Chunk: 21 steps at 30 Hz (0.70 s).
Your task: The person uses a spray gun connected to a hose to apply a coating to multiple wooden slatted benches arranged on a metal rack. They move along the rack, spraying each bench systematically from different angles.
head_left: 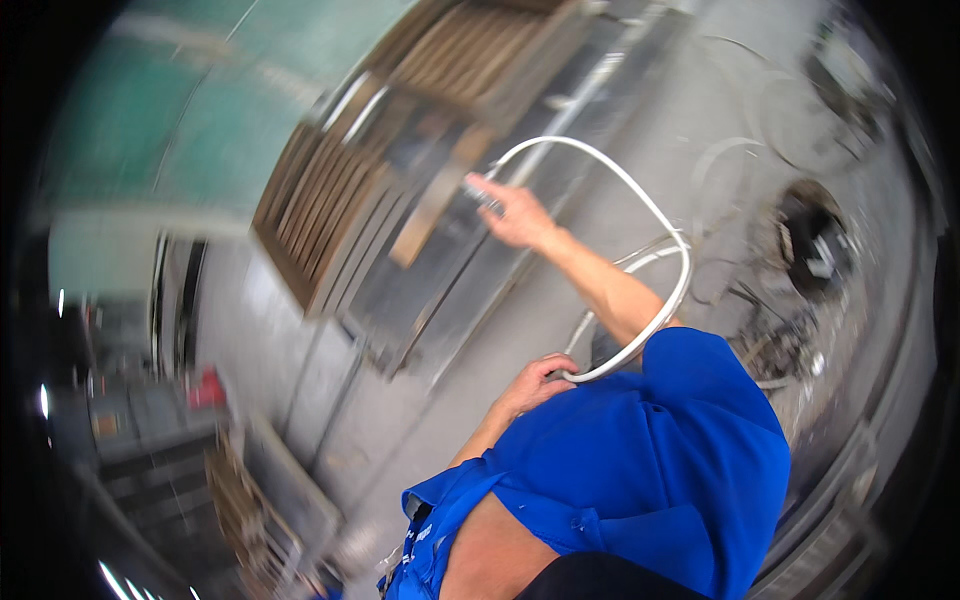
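My right hand (520,217) is stretched out over a dark flat workpiece or bench top (440,290), its fingers closed round a small metallic tool (484,194) at the end of a white hose (640,195). Motion blur hides that tool's exact kind. From there the hose arcs to the right past my right forearm and loops back to my waist. There my left hand (540,385) grips the hose. Just left of the tool lies a light-brown strip (430,215), beside brown slatted pieces (318,212).
More slatted brown pieces (478,58) lie at the far end. A round dark-mouthed container (812,240) stands on the grey floor at the right, with tangled cables or scraps (775,340) near it. A red object (207,388) and a rack (265,500) are at the left.
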Available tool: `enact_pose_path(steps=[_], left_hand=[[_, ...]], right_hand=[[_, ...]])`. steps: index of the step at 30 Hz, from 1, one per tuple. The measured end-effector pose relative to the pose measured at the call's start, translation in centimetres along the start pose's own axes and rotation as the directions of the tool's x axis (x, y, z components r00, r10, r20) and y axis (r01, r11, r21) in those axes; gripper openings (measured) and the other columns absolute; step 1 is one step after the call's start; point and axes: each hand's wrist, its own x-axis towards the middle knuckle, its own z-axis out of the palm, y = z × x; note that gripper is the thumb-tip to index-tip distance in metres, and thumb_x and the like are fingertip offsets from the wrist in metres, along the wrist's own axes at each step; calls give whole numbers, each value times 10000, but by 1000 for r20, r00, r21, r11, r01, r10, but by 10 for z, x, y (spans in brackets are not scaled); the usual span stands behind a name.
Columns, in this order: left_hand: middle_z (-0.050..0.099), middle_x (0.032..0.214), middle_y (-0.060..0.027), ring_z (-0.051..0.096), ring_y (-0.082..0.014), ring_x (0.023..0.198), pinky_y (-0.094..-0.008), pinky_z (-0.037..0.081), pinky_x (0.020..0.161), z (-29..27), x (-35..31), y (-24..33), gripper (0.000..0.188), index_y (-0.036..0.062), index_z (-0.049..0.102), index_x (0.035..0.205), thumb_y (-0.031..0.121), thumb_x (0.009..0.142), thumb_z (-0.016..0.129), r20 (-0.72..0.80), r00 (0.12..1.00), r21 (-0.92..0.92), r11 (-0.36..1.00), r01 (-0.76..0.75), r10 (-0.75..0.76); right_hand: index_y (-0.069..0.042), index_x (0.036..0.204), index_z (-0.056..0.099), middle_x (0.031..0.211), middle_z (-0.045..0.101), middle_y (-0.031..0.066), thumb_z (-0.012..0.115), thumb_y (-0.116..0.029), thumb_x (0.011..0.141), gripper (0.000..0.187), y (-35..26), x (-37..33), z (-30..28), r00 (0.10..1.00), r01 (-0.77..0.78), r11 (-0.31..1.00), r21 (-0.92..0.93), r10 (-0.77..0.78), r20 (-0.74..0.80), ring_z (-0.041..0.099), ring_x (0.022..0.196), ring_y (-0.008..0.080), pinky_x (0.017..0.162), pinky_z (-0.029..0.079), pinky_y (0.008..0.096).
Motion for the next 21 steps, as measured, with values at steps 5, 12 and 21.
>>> enact_pose_path(steps=[5,12,21], left_hand=[[665,1022,-85,646,-311,1018,-362,513,893,26,156,34,248,57,685,1051,19,821,768,429,872,189,920,-342,236],[645,1043,-80,608,-346,1112,-634,461,992,83,335,79,193,80,624,929,12,790,739,732,611,438,479,-761,301],[640,1318,-101,469,-480,1392,-693,371,1132,52,531,90,247,147,652,1003,62,798,760,607,646,504,405,-763,462]], right_hand=[[-185,1539,493,1404,633,193,637,-130,957,602,6,-52,-169,986,-19,995,95,34,-161,612,1278,393,1107,489,430],[-195,1557,482,1400,659,160,641,-142,980,601,-4,-116,-329,806,-211,970,120,242,-540,636,1277,320,1090,481,384],[-153,1554,498,1192,711,49,660,-116,990,588,59,-120,-467,337,-272,917,290,374,-864,654,896,83,720,516,249]])
